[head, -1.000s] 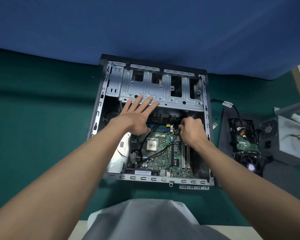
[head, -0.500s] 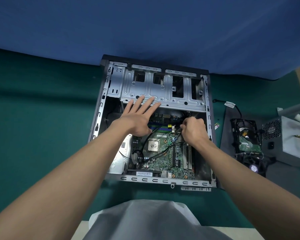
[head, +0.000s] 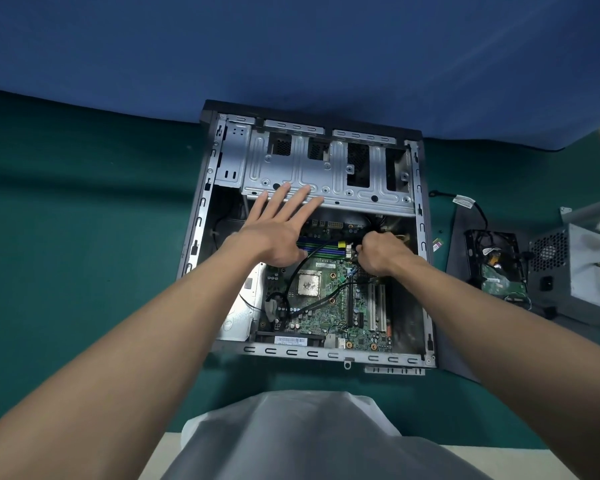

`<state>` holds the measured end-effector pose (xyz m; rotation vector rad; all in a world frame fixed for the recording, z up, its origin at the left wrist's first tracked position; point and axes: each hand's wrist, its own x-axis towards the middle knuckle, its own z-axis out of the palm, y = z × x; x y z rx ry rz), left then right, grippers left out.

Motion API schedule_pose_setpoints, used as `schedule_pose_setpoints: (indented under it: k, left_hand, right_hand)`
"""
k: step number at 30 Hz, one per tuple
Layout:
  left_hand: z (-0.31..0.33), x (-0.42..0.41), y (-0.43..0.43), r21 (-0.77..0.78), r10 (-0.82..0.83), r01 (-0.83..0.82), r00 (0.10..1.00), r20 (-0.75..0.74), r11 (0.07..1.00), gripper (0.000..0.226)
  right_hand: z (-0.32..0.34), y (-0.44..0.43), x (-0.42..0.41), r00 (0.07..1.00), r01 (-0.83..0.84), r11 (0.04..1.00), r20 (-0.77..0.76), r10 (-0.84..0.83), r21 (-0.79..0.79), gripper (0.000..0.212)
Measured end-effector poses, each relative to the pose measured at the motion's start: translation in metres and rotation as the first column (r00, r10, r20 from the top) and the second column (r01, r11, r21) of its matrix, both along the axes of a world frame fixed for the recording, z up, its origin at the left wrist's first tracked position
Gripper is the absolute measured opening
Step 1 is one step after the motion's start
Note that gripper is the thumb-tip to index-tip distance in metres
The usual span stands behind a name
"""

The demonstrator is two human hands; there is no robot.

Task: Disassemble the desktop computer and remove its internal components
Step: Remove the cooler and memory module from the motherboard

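Green cloth covers the counter; computer case lies on its side on it, open face up, long axis running away from the person. Motherboard sits in the floor of the case, not yet out.

Left hand: flat, fingers straight and spread, tips resting on the near edge of the drive cage; holds nothing; judged to be bracing the case.

Right hand: fingers curled tight at the board's right side, apparently round the end of the black cable; the plug itself is hidden under the knuckles.

Key relation: the cable's end lies directly under the right hand, and the cable trails from there diagonally toward the near left corner of the board; right hand is the one on it, left hand well apart to the left. Next move probably a pull straight off the board.

Hard drive and power supply lie right of the case, already out.
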<state>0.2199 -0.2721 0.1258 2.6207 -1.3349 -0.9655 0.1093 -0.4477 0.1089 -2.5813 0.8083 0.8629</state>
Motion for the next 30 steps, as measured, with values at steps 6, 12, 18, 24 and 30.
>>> schedule_pose_setpoints:
  k: [6,12,18,24,30]
  left_hand:
    - [0.0035,0.0004,0.0002,0.007,-0.004,0.004,1.000,0.003,1.000,0.089]
    - [0.0060,-0.0013,-0.0006,0.017,0.000,0.000,1.000,0.004,1.000,0.092]
    - [0.0057,-0.0018,-0.0005,0.013,0.002,-0.002,1.000,0.004,1.000,0.092]
    - [0.0029,-0.0022,-0.0001,-0.004,0.009,-0.009,1.000,0.013,1.000,0.093]
    - [-0.0011,-0.0033,-0.0001,-0.021,0.013,-0.012,0.999,0.041,1.000,0.094]
  right_hand:
    - [-0.0039,0.0005,-0.0049,0.995,-0.089,0.994,0.027,0.091,-0.063,0.024]
    - [-0.0014,-0.0051,-0.0032,0.950,-0.304,0.951,0.063,0.307,-0.051,0.042]
    - [0.0028,-0.0028,-0.0010,0.951,-0.306,0.946,0.004,0.308,-0.102,0.029]
    - [-0.0024,-0.0021,0.0014,0.993,-0.068,0.996,0.090,0.074,-0.064,0.020]
    - [-0.0056,-0.0039,0.0025,0.988,0.060,0.996,0.140,-0.068,0.062,0.012]
